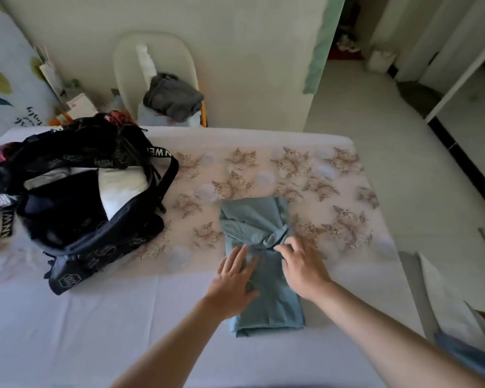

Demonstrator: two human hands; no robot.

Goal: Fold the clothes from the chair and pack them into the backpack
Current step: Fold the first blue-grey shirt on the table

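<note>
Blue garment point(272, 301) is on the bed point(95, 331), folded into a narrow strip. Long axis runs near-to-far from the person, with the far end leaning slightly left. The near end is a tidy folded edge. The far half is rumpled, with a dark-trimmed edge bunched about mid-length.

Both hands sit on that mid-length line. The left hand point(234, 280) lies flat, fingers straight and spread, pressing the strip's left side. The right hand point(303, 271) is palm down on the right side, fingertips lightly bent onto the bunched trim. I see no pinch, nothing gripped.

My read: the lengthwise folds are done and the crosswise fold comes next. The hands mark the hinge, so the far half is the free end, lying straight ahead of the fingertips.

Room to work:
- Patterned sheet shows beyond the far end, right up to the bed's far edge.
- There's more open sheet on the right before the bed drops off.
- Near side has open sheet too.

The backpack point(81, 197) lies well to the left, mouth open and already holding white and dark items. The left hand is nearer to it, with a sheet gap in between.

Grey clothes point(172, 96) are on the chair point(129, 60) past the bed's far edge, not yet folded.
</note>
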